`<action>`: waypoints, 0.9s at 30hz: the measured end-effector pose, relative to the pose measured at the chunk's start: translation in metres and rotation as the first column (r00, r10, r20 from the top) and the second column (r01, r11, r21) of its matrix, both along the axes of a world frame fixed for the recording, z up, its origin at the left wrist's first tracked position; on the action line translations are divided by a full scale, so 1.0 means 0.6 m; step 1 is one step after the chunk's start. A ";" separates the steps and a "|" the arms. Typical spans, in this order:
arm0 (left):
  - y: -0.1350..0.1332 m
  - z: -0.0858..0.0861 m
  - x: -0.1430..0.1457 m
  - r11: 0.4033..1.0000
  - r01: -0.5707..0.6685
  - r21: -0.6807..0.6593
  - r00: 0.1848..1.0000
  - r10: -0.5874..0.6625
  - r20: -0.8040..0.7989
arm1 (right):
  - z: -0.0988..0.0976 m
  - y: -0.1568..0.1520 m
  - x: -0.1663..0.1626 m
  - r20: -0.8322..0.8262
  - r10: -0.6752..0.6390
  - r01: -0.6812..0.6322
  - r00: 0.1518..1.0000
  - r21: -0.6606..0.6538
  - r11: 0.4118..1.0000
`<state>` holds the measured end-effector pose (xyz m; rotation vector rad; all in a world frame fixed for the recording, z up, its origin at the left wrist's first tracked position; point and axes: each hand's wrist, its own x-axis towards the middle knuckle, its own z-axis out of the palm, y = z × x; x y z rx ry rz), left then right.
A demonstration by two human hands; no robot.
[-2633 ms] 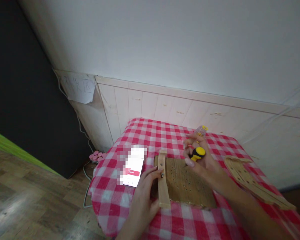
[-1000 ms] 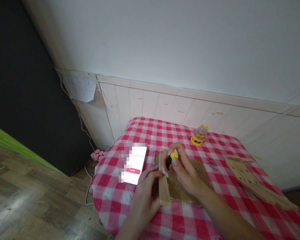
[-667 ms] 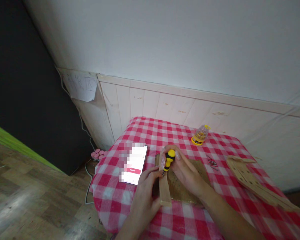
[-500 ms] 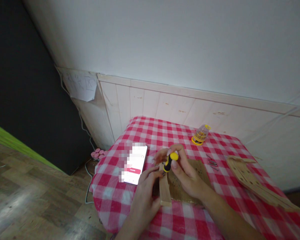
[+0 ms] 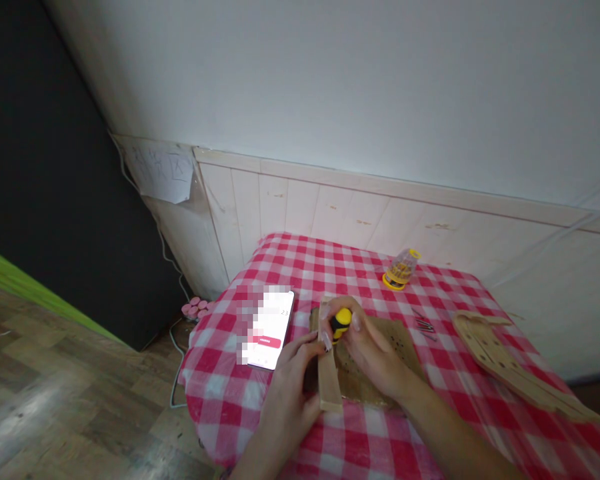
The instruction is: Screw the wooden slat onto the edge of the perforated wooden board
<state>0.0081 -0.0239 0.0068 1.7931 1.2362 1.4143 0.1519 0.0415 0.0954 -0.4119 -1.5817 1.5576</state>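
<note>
My right hand (image 5: 365, 343) is closed around a yellow and black screwdriver (image 5: 341, 321), its tip down against the wood and hidden by fingers. A pale wooden bar (image 5: 331, 390) stands under the screwdriver, running toward me. Gripping the bar from its left side is my left hand (image 5: 293, 377), with fingertips close to the screwdriver's tip. Beneath the bar and my right hand lies a brown cardboard piece (image 5: 375, 383), with several small dark bits on it.
A lit phone (image 5: 273, 330) lies left of my hands on the checked tablecloth (image 5: 300, 260). A yellow-based bit case (image 5: 401, 270) stands at the back. Several long screws (image 5: 424, 325) and curved wooden pieces (image 5: 495, 350) lie to the right. The wall borders the table's far side.
My right hand's fingers have curled lower and closer around the screwdriver, whose handle has shifted slightly left and down. My left hand and the wooden bar stay nearly in place.
</note>
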 end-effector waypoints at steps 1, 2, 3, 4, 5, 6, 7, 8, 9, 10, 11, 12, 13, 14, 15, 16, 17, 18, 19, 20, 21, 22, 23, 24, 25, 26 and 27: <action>0.000 -0.001 0.000 1.000 0.000 -0.002 1.000 0.000 -0.004 | 0.001 -0.001 0.002 0.006 -0.004 0.004 1.000 0.019 1.000; 0.000 -0.001 0.000 1.000 -0.005 -0.006 1.000 0.005 -0.008 | 0.002 -0.002 0.003 0.011 -0.012 0.012 1.000 0.039 0.999; 0.000 -0.002 0.000 1.000 -0.011 -0.011 1.000 0.011 -0.010 | 0.003 -0.002 0.004 0.014 -0.019 0.018 1.000 0.053 0.998; 0.001 -0.003 0.000 1.000 -0.019 -0.016 1.000 0.019 -0.011 | 0.003 -0.002 0.005 0.012 -0.021 0.020 1.000 0.063 0.998; 0.001 -0.003 0.000 0.999 -0.026 -0.020 1.000 0.025 -0.012 | 0.004 -0.003 0.006 0.005 -0.017 0.017 1.000 0.065 0.998; 0.001 -0.004 0.000 0.999 -0.029 -0.022 0.999 0.029 -0.015 | 0.004 -0.003 0.006 -0.001 -0.011 0.011 1.000 0.063 0.998; 0.000 -0.003 0.000 0.999 -0.030 -0.023 0.999 0.030 -0.018 | 0.003 -0.003 0.006 -0.003 -0.005 0.005 1.000 0.060 0.998; 0.000 -0.003 0.001 0.999 -0.026 -0.021 0.999 0.026 -0.020 | 0.003 -0.003 0.005 -0.004 -0.004 0.004 1.000 0.058 0.998; 0.000 -0.002 0.001 1.000 -0.022 -0.019 1.000 0.022 -0.021 | 0.002 -0.003 0.004 -0.005 -0.008 0.009 1.000 0.059 0.998; 0.000 -0.001 0.001 1.000 -0.018 -0.018 1.000 0.018 -0.023 | 0.001 -0.003 0.003 -0.008 -0.015 0.016 1.000 0.055 0.998; 0.000 0.000 0.001 1.000 -0.017 -0.015 1.000 0.016 -0.024 | -0.001 -0.004 0.001 -0.017 -0.025 0.025 1.000 0.039 0.999; 0.001 0.000 0.001 1.000 -0.018 -0.010 1.000 0.018 -0.025 | -0.003 -0.004 -0.001 -0.032 -0.036 0.037 0.999 0.009 0.999; 0.001 0.000 0.001 1.000 -0.022 -0.002 0.999 0.022 -0.027 | -0.004 -0.004 -0.004 -0.049 -0.051 0.049 0.998 -0.033 0.998; 0.001 -0.001 0.001 1.000 -0.027 0.008 0.999 0.027 -0.030 | -0.006 -0.004 -0.006 -0.063 -0.066 0.061 0.996 -0.080 0.995; 0.002 -0.002 0.001 0.999 -0.031 0.018 0.999 0.031 -0.032 | -0.009 -0.003 -0.007 -0.076 -0.078 0.068 0.994 -0.121 0.990; 0.002 -0.003 0.000 0.999 -0.031 0.028 0.999 0.032 -0.034 | -0.011 -0.003 -0.008 -0.085 -0.085 0.071 0.993 -0.152 0.986; 0.002 -0.004 0.000 0.999 -0.030 0.035 0.999 0.032 -0.036 | -0.013 -0.002 -0.008 -0.091 -0.088 0.072 0.992 -0.169 0.983; 0.002 -0.005 0.000 0.999 -0.027 0.037 0.999 0.029 -0.039 | -0.015 -0.001 -0.008 -0.093 -0.085 0.068 0.992 -0.173 0.983; 0.001 -0.007 0.000 0.999 -0.027 0.037 0.999 0.028 -0.042 | -0.016 -0.001 -0.006 -0.092 -0.080 0.064 0.993 -0.165 0.984; 0.001 -0.008 0.000 0.999 -0.028 0.035 0.999 0.030 -0.044 | -0.017 0.000 -0.004 -0.085 -0.072 0.059 0.994 -0.147 0.987; 0.000 -0.009 -0.001 0.999 -0.030 0.030 0.998 0.032 -0.046 | -0.017 0.000 -0.002 -0.071 -0.066 0.057 0.995 -0.120 0.991; 0.000 -0.009 -0.001 0.999 -0.033 0.027 0.998 0.034 -0.045 | -0.015 0.000 0.001 -0.053 -0.070 0.065 0.996 -0.085 0.994; 0.000 -0.010 -0.002 0.999 -0.035 0.023 0.999 0.036 -0.041 | -0.013 0.000 0.003 -0.030 -0.084 0.083 0.996 -0.045 0.996; -0.001 -0.010 -0.002 0.999 -0.034 0.020 0.999 0.034 -0.037 | -0.009 0.000 0.005 -0.005 -0.107 0.107 0.994 -0.003 0.994; -0.001 -0.010 -0.002 0.999 -0.033 0.019 0.999 0.033 -0.033 | -0.006 0.000 0.006 0.015 -0.137 0.136 0.991 0.037 0.990; 0.000 -0.010 -0.002 0.999 -0.031 0.016 0.999 0.032 -0.031 | -0.002 0.000 0.007 0.028 -0.170 0.167 0.985 0.073 0.983; 0.000 -0.010 -0.001 0.999 -0.032 0.016 0.999 0.032 -0.032 | 0.002 0.000 0.007 0.032 -0.199 0.195 0.979 0.104 0.975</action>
